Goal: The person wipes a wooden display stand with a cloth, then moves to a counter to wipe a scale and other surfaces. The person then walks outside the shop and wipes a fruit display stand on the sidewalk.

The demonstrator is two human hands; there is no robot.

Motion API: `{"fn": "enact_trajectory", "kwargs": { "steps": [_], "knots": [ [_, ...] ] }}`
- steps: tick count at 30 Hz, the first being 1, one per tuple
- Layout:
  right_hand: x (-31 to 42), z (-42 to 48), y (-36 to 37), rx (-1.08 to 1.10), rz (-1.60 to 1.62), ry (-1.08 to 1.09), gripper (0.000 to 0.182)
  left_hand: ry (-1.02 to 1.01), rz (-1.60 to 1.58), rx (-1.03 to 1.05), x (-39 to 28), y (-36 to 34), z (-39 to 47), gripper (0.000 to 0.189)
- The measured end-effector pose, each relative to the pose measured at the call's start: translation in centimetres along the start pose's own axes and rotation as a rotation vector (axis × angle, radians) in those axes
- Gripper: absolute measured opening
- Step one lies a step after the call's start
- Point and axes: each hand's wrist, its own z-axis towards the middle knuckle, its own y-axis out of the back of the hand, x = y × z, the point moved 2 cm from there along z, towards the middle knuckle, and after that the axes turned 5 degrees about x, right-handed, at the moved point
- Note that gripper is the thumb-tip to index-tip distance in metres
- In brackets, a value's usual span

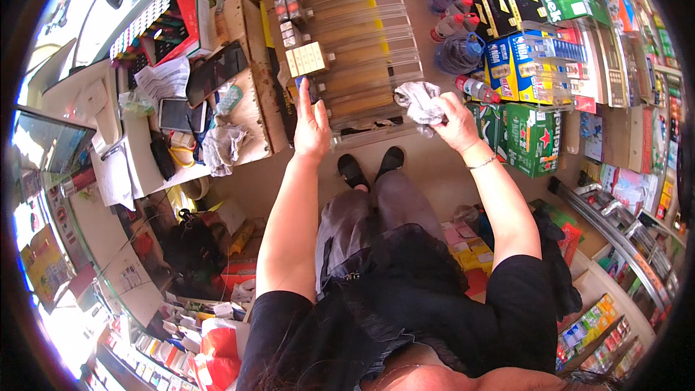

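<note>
My right hand (456,121) grips a crumpled light grey cloth (421,102) near the right front corner of a rack with clear plastic dividers (364,65). At the rack's left edge, my left hand (313,127) reaches forward with its fingers extended, the fingertips by a small dark blue pack (300,82). Whether those fingers hold the pack, I cannot tell. Just beyond them stands a row of cream-coloured small boxes (305,60). Further up the same side are more small packs (288,8), some dark and red. Brown board shows between the dividers.
On the left, a desk (252,136) bears a tablet (182,115), papers, a second cloth (223,146) and a red box of lighters (190,21). Plastic bottles (459,51) and Heineken cartons (532,138) stand on the right. My feet are on the floor below the rack.
</note>
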Motion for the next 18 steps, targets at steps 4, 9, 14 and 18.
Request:
{"fn": "enact_trajectory", "kwargs": {
  "steps": [4, 9, 14, 18],
  "knots": [
    [5.5, 1.3, -1.9, 0.055, -0.036, 0.257, 0.051, -0.09, 0.027, -0.045, 1.0, -0.3, 0.4, 0.058],
    [10.7, 2.2, -5.8, 0.156, -0.121, 0.409, 0.026, -0.071, 0.05, -0.036, 1.2, -0.3, 0.3, 0.059],
    [13.4, 2.6, -8.7, 0.195, -0.085, 0.406, 0.019, -0.063, 0.042, -0.032, 1.2, -0.2, 0.3, 0.058],
    [14.8, 1.6, -9.8, 0.389, -0.163, 0.307, 0.021, -0.01, 0.076, -0.015, 1.6, -0.2, 0.1, 0.059]
  ]
}}
